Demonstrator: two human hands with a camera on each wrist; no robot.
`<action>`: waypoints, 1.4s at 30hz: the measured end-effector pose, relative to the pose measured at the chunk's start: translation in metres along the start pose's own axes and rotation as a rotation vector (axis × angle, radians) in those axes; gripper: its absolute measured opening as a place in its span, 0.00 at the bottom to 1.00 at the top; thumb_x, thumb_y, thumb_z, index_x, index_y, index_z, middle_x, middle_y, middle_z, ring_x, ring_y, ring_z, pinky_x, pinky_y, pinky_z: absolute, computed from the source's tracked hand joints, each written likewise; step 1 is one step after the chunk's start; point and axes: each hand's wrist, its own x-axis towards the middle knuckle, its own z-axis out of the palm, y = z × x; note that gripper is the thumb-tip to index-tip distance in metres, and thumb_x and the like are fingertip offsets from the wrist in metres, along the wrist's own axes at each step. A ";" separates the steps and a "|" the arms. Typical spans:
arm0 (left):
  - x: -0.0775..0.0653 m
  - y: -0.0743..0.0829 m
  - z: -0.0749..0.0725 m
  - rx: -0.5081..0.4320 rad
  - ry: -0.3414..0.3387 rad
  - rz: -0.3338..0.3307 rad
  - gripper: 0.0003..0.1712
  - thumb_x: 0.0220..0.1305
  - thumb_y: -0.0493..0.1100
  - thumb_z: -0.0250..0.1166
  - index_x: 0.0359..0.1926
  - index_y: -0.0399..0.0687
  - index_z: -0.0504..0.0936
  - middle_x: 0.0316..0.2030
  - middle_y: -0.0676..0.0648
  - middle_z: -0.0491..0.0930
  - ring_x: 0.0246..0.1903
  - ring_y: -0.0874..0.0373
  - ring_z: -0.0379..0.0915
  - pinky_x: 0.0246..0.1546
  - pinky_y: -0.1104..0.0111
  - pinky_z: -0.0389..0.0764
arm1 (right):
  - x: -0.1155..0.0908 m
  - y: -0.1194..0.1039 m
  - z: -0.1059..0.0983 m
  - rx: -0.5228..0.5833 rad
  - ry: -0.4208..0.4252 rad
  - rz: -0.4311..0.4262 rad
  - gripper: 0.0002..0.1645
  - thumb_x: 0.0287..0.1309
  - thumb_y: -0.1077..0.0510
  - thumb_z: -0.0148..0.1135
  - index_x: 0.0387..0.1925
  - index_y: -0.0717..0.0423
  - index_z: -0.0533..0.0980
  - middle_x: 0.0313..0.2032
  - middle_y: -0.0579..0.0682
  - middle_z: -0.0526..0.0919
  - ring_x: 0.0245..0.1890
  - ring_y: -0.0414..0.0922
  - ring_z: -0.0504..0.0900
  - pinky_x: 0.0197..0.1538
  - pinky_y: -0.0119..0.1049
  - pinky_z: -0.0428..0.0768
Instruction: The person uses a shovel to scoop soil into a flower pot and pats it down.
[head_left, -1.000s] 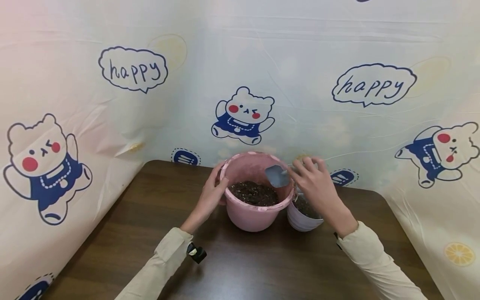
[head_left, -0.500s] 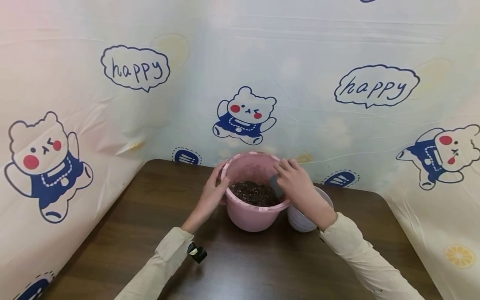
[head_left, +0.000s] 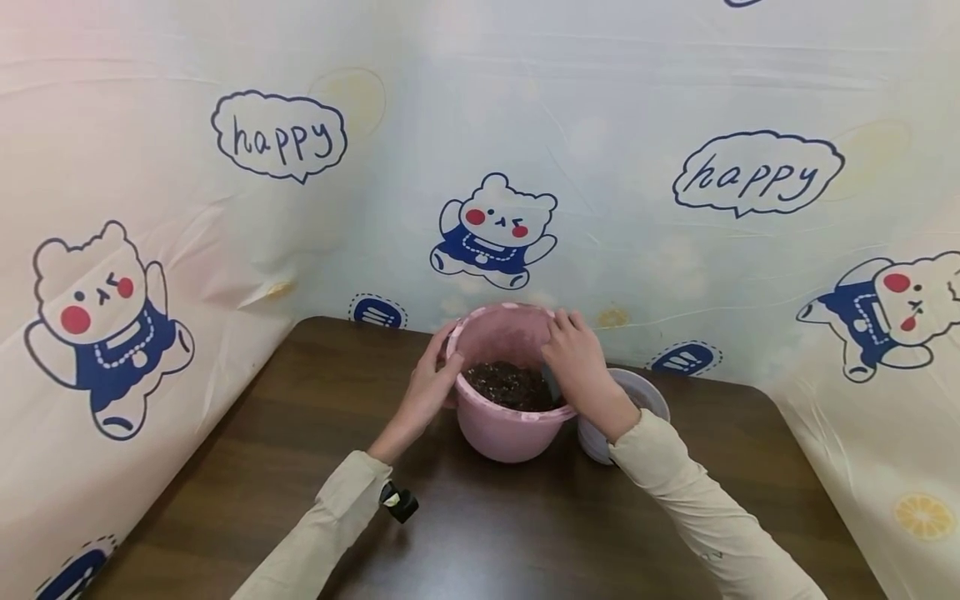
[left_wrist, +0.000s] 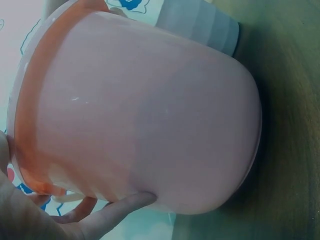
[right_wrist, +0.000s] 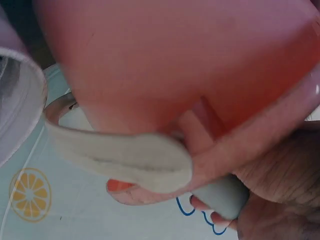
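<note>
A pink bucket (head_left: 510,437) stands on the table with dark soil (head_left: 506,385) inside. My left hand (head_left: 424,387) grips its left rim, thumb on the near side; in the left wrist view fingers (left_wrist: 122,206) lie along the bucket's outer wall. My right hand (head_left: 579,367) reaches over the right rim and holds a small trowel. Only a sliver of the blue-grey trowel (head_left: 553,387) shows, its blade down at the soil's right side and partly hidden by the hand. In the right wrist view its grey handle end (right_wrist: 224,196) sticks out of the hand beside the rim.
Right beside the bucket is a white ribbed pot (head_left: 647,390), partly behind my right forearm. A pale bucket handle (right_wrist: 117,157) hangs at the outer wall. Printed cloth (head_left: 600,100) rises behind the brown table (head_left: 480,533) and along both sides.
My right hand has moved left from above the white pot to inside the bucket, lowering the trowel blade to the soil. The left hand keeps its grip on the rim.
</note>
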 end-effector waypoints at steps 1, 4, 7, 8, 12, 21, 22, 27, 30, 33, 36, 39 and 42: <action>0.001 0.000 0.000 0.000 0.002 0.000 0.37 0.78 0.49 0.52 0.83 0.62 0.53 0.75 0.36 0.61 0.65 0.29 0.70 0.37 0.48 0.89 | 0.001 0.000 0.001 -0.007 -0.011 0.007 0.20 0.62 0.67 0.69 0.15 0.52 0.79 0.29 0.50 0.79 0.38 0.49 0.70 0.49 0.42 0.69; 0.001 -0.001 0.001 0.005 0.001 0.002 0.37 0.78 0.48 0.52 0.83 0.61 0.53 0.75 0.35 0.61 0.65 0.28 0.71 0.37 0.48 0.89 | 0.002 0.000 0.005 -0.013 -0.045 0.011 0.20 0.62 0.67 0.69 0.14 0.52 0.78 0.28 0.50 0.80 0.38 0.49 0.70 0.48 0.42 0.69; 0.001 -0.002 0.002 0.013 -0.004 -0.003 0.37 0.79 0.48 0.52 0.84 0.62 0.53 0.76 0.35 0.60 0.65 0.29 0.71 0.37 0.49 0.90 | 0.002 0.001 0.010 0.007 -0.047 -0.010 0.22 0.60 0.67 0.70 0.13 0.51 0.77 0.29 0.50 0.81 0.37 0.50 0.71 0.47 0.44 0.69; 0.001 -0.002 0.002 0.013 -0.002 -0.003 0.37 0.79 0.48 0.52 0.84 0.61 0.53 0.76 0.35 0.60 0.65 0.29 0.71 0.37 0.49 0.90 | 0.001 0.003 0.012 0.016 -0.035 -0.021 0.22 0.60 0.67 0.70 0.13 0.51 0.77 0.29 0.51 0.81 0.37 0.50 0.71 0.47 0.44 0.70; 0.001 -0.002 0.003 0.007 0.020 0.008 0.36 0.79 0.47 0.53 0.83 0.61 0.55 0.75 0.35 0.63 0.62 0.30 0.74 0.34 0.48 0.89 | 0.000 0.008 0.020 0.095 -0.005 -0.043 0.19 0.57 0.69 0.72 0.15 0.52 0.80 0.33 0.53 0.84 0.42 0.53 0.76 0.49 0.47 0.73; 0.000 0.001 0.005 0.019 0.031 -0.001 0.37 0.78 0.47 0.53 0.83 0.62 0.56 0.75 0.36 0.63 0.62 0.31 0.75 0.32 0.53 0.90 | -0.001 0.016 0.031 0.391 -0.084 -0.060 0.11 0.45 0.61 0.82 0.21 0.54 0.84 0.31 0.52 0.80 0.39 0.54 0.75 0.44 0.48 0.71; 0.000 0.001 0.005 0.018 0.031 -0.004 0.37 0.78 0.48 0.53 0.83 0.62 0.55 0.75 0.36 0.63 0.61 0.31 0.75 0.32 0.53 0.90 | -0.001 0.017 0.032 0.415 -0.088 -0.063 0.12 0.44 0.60 0.83 0.20 0.54 0.83 0.30 0.52 0.80 0.38 0.54 0.75 0.44 0.48 0.70; 0.000 -0.001 0.004 0.028 0.029 -0.002 0.37 0.78 0.48 0.53 0.83 0.62 0.55 0.75 0.36 0.63 0.61 0.32 0.75 0.34 0.50 0.90 | -0.001 0.021 0.033 0.503 -0.099 -0.077 0.16 0.41 0.58 0.85 0.17 0.52 0.81 0.29 0.50 0.77 0.39 0.53 0.74 0.44 0.48 0.68; 0.001 -0.002 0.003 0.023 0.030 0.003 0.36 0.78 0.48 0.53 0.83 0.62 0.56 0.73 0.36 0.65 0.60 0.32 0.76 0.34 0.49 0.89 | -0.001 0.022 0.035 0.580 -0.107 -0.088 0.11 0.41 0.56 0.85 0.21 0.54 0.87 0.30 0.50 0.77 0.41 0.53 0.73 0.44 0.47 0.66; 0.001 -0.001 0.002 0.015 0.034 0.008 0.36 0.78 0.48 0.54 0.83 0.62 0.56 0.71 0.35 0.67 0.59 0.32 0.76 0.34 0.48 0.89 | 0.000 0.023 0.036 0.658 -0.113 -0.093 0.10 0.40 0.55 0.85 0.25 0.54 0.90 0.32 0.50 0.78 0.44 0.53 0.74 0.44 0.47 0.65; 0.001 0.000 0.002 0.016 0.042 0.012 0.36 0.78 0.48 0.54 0.83 0.62 0.57 0.70 0.35 0.68 0.58 0.32 0.77 0.34 0.47 0.89 | 0.001 0.023 0.038 0.677 -0.103 -0.100 0.10 0.41 0.55 0.84 0.25 0.54 0.90 0.32 0.50 0.78 0.45 0.53 0.74 0.45 0.47 0.66; 0.001 -0.001 0.002 0.022 0.043 0.008 0.36 0.78 0.48 0.53 0.83 0.63 0.56 0.71 0.36 0.67 0.59 0.32 0.76 0.35 0.47 0.89 | 0.001 0.023 0.039 0.678 -0.098 -0.101 0.11 0.41 0.55 0.85 0.24 0.55 0.89 0.32 0.50 0.78 0.46 0.54 0.74 0.46 0.48 0.67; 0.001 -0.001 0.003 0.027 0.035 0.001 0.36 0.78 0.48 0.53 0.83 0.64 0.56 0.72 0.36 0.65 0.60 0.32 0.75 0.35 0.49 0.89 | 0.000 0.025 0.039 0.705 -0.108 -0.093 0.11 0.42 0.55 0.85 0.24 0.57 0.89 0.32 0.50 0.78 0.46 0.54 0.74 0.47 0.49 0.67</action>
